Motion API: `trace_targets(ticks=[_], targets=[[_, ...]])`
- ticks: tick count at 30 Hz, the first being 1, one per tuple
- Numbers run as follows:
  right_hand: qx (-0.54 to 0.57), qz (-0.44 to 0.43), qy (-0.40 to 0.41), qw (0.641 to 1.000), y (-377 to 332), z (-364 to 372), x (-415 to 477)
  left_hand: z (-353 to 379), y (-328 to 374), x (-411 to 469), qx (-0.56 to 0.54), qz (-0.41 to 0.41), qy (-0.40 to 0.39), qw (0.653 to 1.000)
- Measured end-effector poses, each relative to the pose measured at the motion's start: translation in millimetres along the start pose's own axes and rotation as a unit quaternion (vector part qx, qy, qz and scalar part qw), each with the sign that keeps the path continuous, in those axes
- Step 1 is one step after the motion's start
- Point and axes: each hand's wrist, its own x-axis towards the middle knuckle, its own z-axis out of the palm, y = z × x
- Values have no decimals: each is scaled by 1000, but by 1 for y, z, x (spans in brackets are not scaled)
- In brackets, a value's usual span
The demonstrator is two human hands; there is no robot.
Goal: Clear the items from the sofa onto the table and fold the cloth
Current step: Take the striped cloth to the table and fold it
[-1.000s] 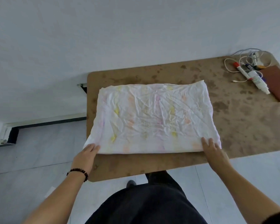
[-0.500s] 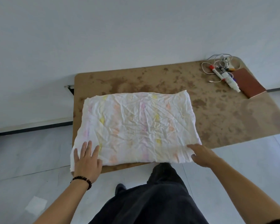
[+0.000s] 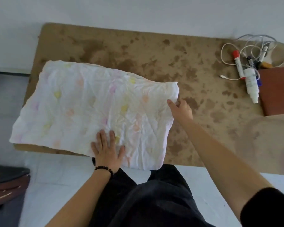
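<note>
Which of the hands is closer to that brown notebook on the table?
Right. The right hand grips the cloth edge, left of the brown notebook; the left hand presses flat on the cloth, farther left.

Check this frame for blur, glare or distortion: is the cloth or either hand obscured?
Head view: even light, faint shadows. Head view: the table looks bowed by the wide lens, and a pale hazy patch washes out its near right corner. Head view: the cloth is bright but its creases read; the left hand and right hand show clearly.
</note>
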Motion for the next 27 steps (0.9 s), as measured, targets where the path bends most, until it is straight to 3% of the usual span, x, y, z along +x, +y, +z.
trace_targets(ticks=[2,4,6,7,9,10,11,12,13,15,17,21,22,25,27], targets=[[23,-4,-22,999,-12,-6,18,8,23,-15,-72,-74,16,995],[51,3,-51,997,-23,-8,32,14,49,-35,-185,-167,41,968],[102,37,-90,990,-28,-12,41,18,78,-51,-345,-303,62,886],[132,55,-112,983,-28,-15,45,21,92,-54,-443,-375,54,812],[176,68,-150,970,-26,-23,48,25,117,-56,-669,-454,16,589],[194,69,-170,964,-24,-26,49,29,128,-58,-752,-446,-25,485],[214,66,-194,955,-21,-28,52,32,137,-60,-798,-420,-73,427],[233,62,-219,945,-19,-30,52,36,145,-65,-819,-389,-101,409],[253,60,-242,935,-18,-31,53,42,152,-69,-814,-377,-113,428],[286,66,-259,920,-14,-37,51,52,162,-77,-794,-383,-81,465],[298,56,-245,921,-7,-44,51,57,165,-85,-806,-381,-39,451],[308,-1,-216,927,0,-69,37,44,169,-114,-805,-342,26,485],[315,-12,-220,923,-2,-79,29,34,172,-124,-818,-329,41,469],[354,-41,-219,908,-10,-111,9,11,188,-151,-887,-262,69,373],[378,-58,-189,904,-10,-133,5,2,202,-164,-900,-234,68,362]])
